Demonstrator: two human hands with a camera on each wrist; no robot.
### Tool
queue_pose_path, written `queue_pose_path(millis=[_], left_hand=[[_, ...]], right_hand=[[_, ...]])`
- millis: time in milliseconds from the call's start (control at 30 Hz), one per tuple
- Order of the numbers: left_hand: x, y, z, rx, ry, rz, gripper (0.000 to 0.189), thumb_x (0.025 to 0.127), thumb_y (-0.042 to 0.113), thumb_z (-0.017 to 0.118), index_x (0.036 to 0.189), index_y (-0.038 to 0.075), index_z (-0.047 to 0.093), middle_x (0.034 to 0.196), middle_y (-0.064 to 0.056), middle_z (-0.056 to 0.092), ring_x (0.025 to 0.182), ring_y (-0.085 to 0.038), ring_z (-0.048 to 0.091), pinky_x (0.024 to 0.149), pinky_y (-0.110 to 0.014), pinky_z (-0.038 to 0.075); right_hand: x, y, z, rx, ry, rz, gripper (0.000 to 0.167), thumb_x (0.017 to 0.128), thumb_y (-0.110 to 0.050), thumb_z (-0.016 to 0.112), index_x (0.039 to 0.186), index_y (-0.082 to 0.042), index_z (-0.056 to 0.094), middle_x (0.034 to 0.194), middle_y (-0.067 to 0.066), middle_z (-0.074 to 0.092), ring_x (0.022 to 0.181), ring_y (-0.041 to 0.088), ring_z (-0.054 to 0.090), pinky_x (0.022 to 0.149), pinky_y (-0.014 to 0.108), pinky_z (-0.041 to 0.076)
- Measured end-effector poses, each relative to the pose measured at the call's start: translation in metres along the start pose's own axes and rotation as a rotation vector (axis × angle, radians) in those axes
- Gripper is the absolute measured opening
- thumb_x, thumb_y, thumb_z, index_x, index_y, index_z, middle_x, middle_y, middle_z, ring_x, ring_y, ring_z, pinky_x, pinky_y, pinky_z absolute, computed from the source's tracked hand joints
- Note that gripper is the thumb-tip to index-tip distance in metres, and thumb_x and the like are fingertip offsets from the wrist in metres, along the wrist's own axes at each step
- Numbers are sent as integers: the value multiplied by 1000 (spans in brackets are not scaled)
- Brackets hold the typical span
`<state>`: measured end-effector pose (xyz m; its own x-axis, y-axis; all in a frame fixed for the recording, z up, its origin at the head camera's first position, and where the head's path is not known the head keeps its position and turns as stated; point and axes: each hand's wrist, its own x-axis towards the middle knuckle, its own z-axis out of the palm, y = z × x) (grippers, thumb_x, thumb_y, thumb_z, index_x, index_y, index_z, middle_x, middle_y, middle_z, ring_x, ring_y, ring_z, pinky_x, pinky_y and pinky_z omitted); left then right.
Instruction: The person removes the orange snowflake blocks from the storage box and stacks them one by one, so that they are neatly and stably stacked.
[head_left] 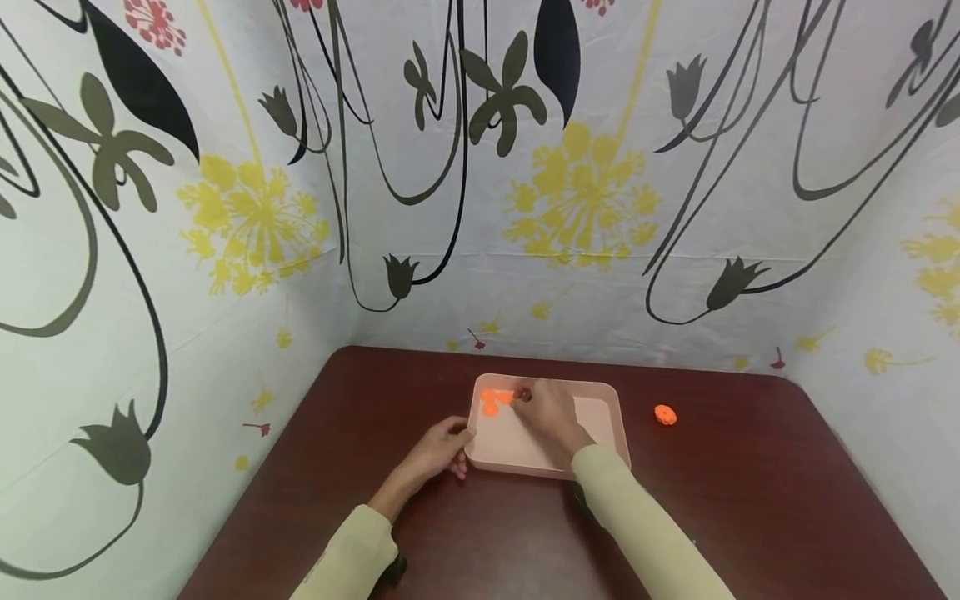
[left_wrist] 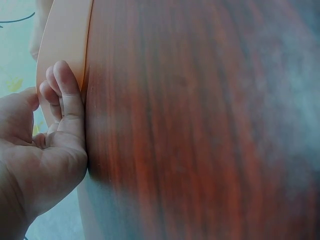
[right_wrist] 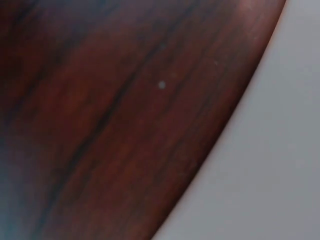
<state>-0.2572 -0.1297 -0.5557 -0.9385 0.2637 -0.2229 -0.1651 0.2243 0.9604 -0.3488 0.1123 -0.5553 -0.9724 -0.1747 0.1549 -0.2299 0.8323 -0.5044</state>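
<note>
A pale pink rectangular tray (head_left: 547, 468) lies on the dark red-brown table. My left hand (head_left: 441, 448) holds its left side, thumb at the rim and fingers against the outer wall; the left wrist view shows this hand (left_wrist: 55, 130) close beside the tray wall (left_wrist: 67, 40). Over the tray's upper left part, my right hand (head_left: 551, 410) has its fingertips drawn together, pinching what looks like a small orange piece, mostly hidden. Several small, bright orange, rounded pieces (head_left: 489, 407) lie grouped in the tray's far left corner. The right wrist view shows neither hand nor pieces.
A single orange scalloped, flower-like piece (head_left: 665, 414) lies on the table (head_left: 720, 467) right of the tray. Patterned cloth (head_left: 450, 217) with flowers and stems hangs behind the table and at both sides. The table's rounded edge shows in the right wrist view.
</note>
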Motion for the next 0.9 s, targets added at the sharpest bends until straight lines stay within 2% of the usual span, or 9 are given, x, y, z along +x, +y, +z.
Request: queue_pose_path(millis=[133,333,500,733,900], left_hand=[[1,0,-1,5,8,-8,53,109,29,60,151,0,48,73,-3,59,60,-14,64,60,-31,64],[0,1,0,9,8,-3,54,109,29,60,151,-1,48,73,-3,59,59,-14,64,59,-31,64],[1,2,1,8,8,-11,54,109,29,60,151,-1,47,72,-3,59,59,-14,63,59,-31,64],[1,0,1,-3,6,-17,54,108,29,61,152,-1,47,72,-3,59,59,-14,64,60,-31,64],[1,0,1,7,9,-17,55,108,30,60,151,-1,47,73,-3,60,60,-13,63,60,-31,64]], right_hand=[[-1,-1,-1,11,8,-20,14,90,-28,83,103,-22,79,89,-7,73,79,11,60,68,30,49],[-1,-1,-3,21,-6,-76,29,89,-30,87,117,-28,81,84,-9,73,75,10,56,62,27,44],[-2,0,-1,16,-7,-71,25,88,-34,88,112,-28,83,91,-11,77,80,10,60,67,29,49],[-4,2,1,40,6,-11,27,88,-35,87,113,-26,83,109,-10,81,100,13,73,82,37,59],[-5,2,-1,61,-3,1,27,87,-34,88,112,-27,80,103,-9,79,90,11,69,77,34,56]])
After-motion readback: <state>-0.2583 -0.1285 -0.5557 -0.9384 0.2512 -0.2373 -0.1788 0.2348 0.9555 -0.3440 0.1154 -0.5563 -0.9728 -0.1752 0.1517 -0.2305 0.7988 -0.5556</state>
